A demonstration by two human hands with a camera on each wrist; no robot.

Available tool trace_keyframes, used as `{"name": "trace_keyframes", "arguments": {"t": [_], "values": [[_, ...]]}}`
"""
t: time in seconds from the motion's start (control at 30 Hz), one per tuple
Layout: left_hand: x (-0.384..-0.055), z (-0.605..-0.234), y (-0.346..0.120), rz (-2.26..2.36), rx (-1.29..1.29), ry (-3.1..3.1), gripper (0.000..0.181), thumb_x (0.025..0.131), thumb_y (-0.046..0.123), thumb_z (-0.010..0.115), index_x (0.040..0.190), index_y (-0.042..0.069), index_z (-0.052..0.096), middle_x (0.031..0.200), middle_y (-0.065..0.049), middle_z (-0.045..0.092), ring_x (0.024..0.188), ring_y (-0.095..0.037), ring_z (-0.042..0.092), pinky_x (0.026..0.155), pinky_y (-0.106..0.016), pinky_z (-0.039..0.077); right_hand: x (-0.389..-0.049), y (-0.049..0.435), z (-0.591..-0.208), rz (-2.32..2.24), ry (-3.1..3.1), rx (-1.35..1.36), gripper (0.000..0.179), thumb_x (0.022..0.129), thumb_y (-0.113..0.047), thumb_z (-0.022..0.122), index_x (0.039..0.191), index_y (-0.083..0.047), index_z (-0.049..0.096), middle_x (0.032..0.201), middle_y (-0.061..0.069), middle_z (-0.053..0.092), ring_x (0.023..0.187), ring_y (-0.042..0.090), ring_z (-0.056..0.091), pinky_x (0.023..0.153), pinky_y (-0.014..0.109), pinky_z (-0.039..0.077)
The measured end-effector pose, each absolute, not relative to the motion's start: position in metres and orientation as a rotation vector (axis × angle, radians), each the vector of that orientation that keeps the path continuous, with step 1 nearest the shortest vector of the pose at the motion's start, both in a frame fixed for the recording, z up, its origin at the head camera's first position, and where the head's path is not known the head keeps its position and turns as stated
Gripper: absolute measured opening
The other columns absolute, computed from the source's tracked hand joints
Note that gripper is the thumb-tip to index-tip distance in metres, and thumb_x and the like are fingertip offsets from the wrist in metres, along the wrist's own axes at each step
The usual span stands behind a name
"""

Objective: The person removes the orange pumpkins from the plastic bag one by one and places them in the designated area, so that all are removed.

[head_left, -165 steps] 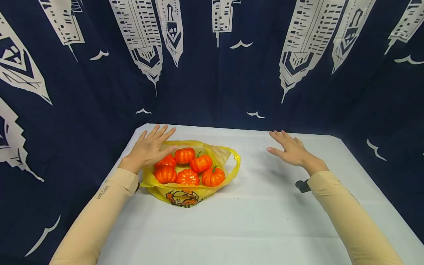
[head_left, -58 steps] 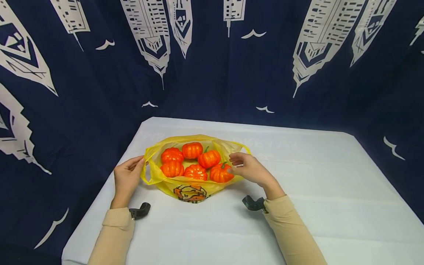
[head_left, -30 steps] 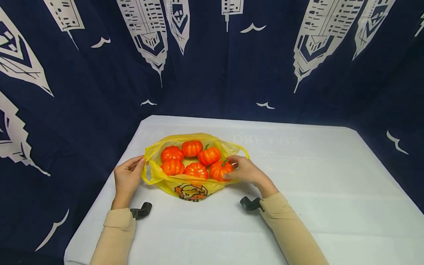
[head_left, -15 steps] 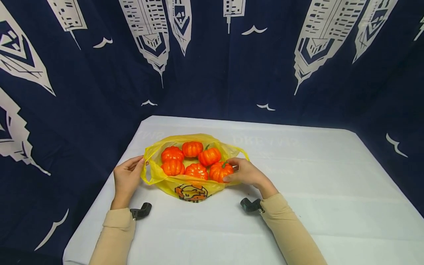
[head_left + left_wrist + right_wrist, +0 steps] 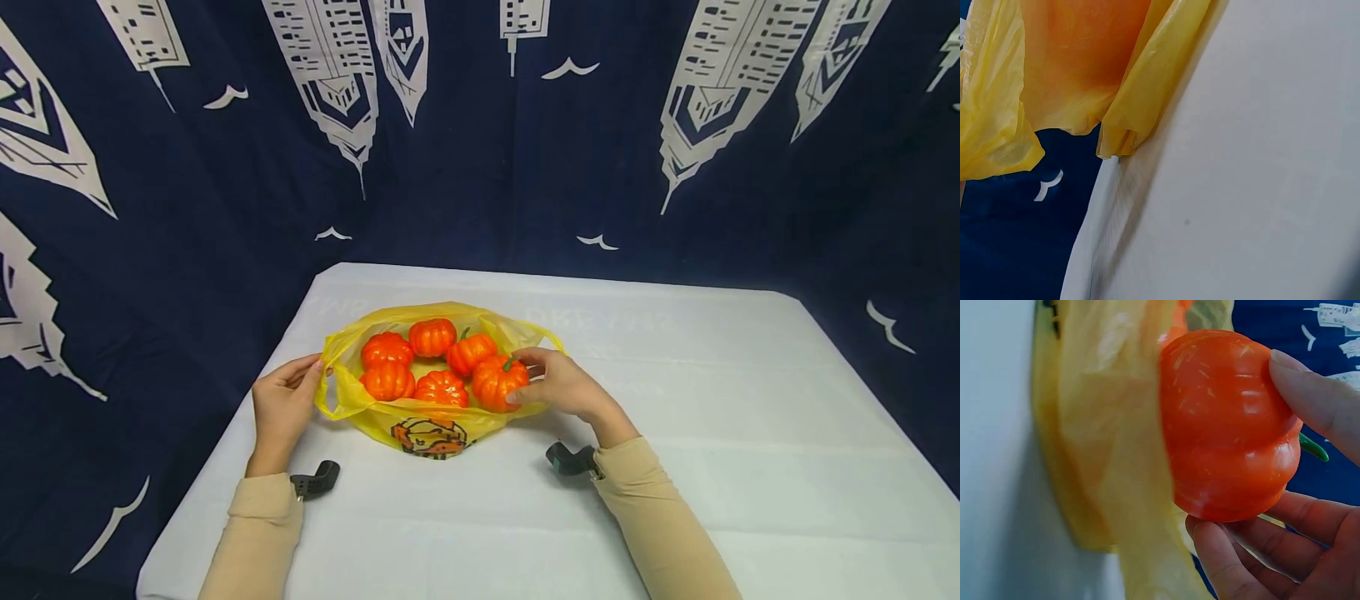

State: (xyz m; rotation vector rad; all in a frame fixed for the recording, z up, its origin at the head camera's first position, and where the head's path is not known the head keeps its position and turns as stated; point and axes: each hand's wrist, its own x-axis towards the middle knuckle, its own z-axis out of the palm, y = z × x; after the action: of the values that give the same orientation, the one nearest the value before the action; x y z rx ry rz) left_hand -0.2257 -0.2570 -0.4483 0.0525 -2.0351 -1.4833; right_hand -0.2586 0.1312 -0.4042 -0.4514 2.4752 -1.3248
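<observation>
1. Right hand (image 5: 558, 385): thumb and fingers curled round an orange pumpkin (image 5: 495, 383), thumb on one side, fingers on the other; grip plain in the right wrist view.
2. Held pumpkin: at the right end of the yellow bag (image 5: 435, 414), within its mouth, green stem (image 5: 512, 364) uppermost. Whether its base touches the bag's floor, cannot tell. In the right wrist view the thin bag wall covers part of its side.
3. Left hand (image 5: 285, 408): thumb and fingertips pinch the bag's left handle (image 5: 327, 385) at its upper edge. Left wrist view shows mostly hanging plastic; the fingers' grip cannot be read there.
4. Bag: sits on the white table (image 5: 675, 500), mouth spread wide, black-and-orange print (image 5: 431, 437) on the near face.
5. Inside, five other pumpkins (image 5: 432, 337): two at left, one at the back, one at the near side, one with a stem just behind the held one.
6. Both arms in beige sleeves (image 5: 262, 542); a dark device (image 5: 570, 458) at each wrist.
7. Beyond the table: navy cloth (image 5: 465, 217) with white buildings and birds.
</observation>
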Motion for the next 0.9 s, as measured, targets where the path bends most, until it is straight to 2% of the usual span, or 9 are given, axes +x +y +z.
{"name": "trace_keyframes", "arguments": {"t": [0.17, 0.33, 0.53, 0.6, 0.73, 0.8, 0.83, 0.9], "values": [[-0.224, -0.446, -0.258, -1.499, 0.061, -2.031, 0.019, 0.091, 0.002, 0.071, 0.106, -0.008, 0.074, 0.097, -0.029, 0.073, 0.071, 0.009, 0.069, 0.064, -0.009, 0.055, -0.253, 0.133, -0.390, -1.344, 2.494, -0.470, 0.072, 0.082, -0.021, 0.084, 0.143, -0.003, 0.050, 0.136, 0.016, 0.060, 0.124, 0.034, 0.057, 0.103, 0.047, 0.053], [-0.224, -0.446, -0.257, -1.504, 0.067, -2.032, 0.018, 0.091, 0.003, 0.072, 0.106, -0.007, 0.075, 0.095, -0.024, 0.075, 0.071, 0.008, 0.069, 0.065, -0.009, 0.056, -0.246, 0.140, -0.376, -1.370, 2.523, -0.486, 0.073, 0.083, -0.023, 0.083, 0.144, -0.003, 0.049, 0.136, 0.017, 0.060, 0.125, 0.035, 0.057, 0.102, 0.047, 0.053], [-0.224, -0.447, -0.257, -1.524, 0.050, -2.014, 0.018, 0.091, 0.002, 0.072, 0.106, -0.008, 0.074, 0.093, -0.017, 0.076, 0.071, 0.008, 0.069, 0.065, -0.010, 0.057, -0.240, 0.150, -0.363, -1.452, 2.524, -0.501, 0.074, 0.083, -0.021, 0.083, 0.146, -0.003, 0.048, 0.134, 0.019, 0.061, 0.122, 0.035, 0.060, 0.096, 0.042, 0.057], [-0.223, -0.448, -0.257, -1.519, 0.054, -2.016, 0.018, 0.090, 0.002, 0.072, 0.105, -0.008, 0.074, 0.091, -0.013, 0.076, 0.071, 0.009, 0.069, 0.064, -0.010, 0.056, -0.238, 0.153, -0.360, -1.480, 2.518, -0.498, 0.074, 0.083, -0.019, 0.083, 0.146, -0.002, 0.047, 0.135, 0.020, 0.060, 0.121, 0.036, 0.061, 0.095, 0.039, 0.058], [-0.223, -0.449, -0.258, -1.511, 0.053, -2.014, 0.018, 0.091, 0.003, 0.072, 0.105, -0.008, 0.075, 0.083, 0.005, 0.075, 0.070, 0.009, 0.069, 0.063, -0.009, 0.056, -0.237, 0.161, -0.356, -1.531, 2.521, -0.482, 0.075, 0.084, -0.015, 0.082, 0.148, -0.001, 0.045, 0.138, 0.022, 0.057, 0.121, 0.039, 0.062, 0.094, 0.037, 0.059], [-0.224, -0.449, -0.258, -1.516, 0.047, -2.007, 0.017, 0.091, 0.002, 0.072, 0.104, -0.008, 0.075, 0.081, 0.010, 0.074, 0.070, 0.008, 0.069, 0.063, -0.010, 0.056, -0.238, 0.166, -0.355, -1.550, 2.527, -0.461, 0.075, 0.085, -0.015, 0.081, 0.148, -0.001, 0.043, 0.140, 0.023, 0.056, 0.123, 0.040, 0.061, 0.094, 0.038, 0.059], [-0.224, -0.449, -0.258, -1.515, 0.046, -2.006, 0.017, 0.090, 0.002, 0.072, 0.104, -0.008, 0.075, 0.081, 0.011, 0.073, 0.070, 0.008, 0.069, 0.063, -0.009, 0.056, -0.239, 0.168, -0.355, -1.555, 2.529, -0.451, 0.075, 0.085, -0.014, 0.080, 0.149, -0.002, 0.043, 0.140, 0.023, 0.055, 0.124, 0.040, 0.060, 0.094, 0.039, 0.059], [-0.225, -0.448, -0.258, -1.512, 0.039, -2.006, 0.017, 0.090, 0.001, 0.072, 0.104, -0.008, 0.074, 0.084, 0.005, 0.075, 0.070, 0.008, 0.069, 0.064, -0.009, 0.056, -0.242, 0.174, -0.354, -1.562, 2.540, -0.421, 0.075, 0.085, -0.015, 0.080, 0.149, -0.003, 0.043, 0.142, 0.021, 0.055, 0.126, 0.040, 0.058, 0.094, 0.040, 0.059]]}}
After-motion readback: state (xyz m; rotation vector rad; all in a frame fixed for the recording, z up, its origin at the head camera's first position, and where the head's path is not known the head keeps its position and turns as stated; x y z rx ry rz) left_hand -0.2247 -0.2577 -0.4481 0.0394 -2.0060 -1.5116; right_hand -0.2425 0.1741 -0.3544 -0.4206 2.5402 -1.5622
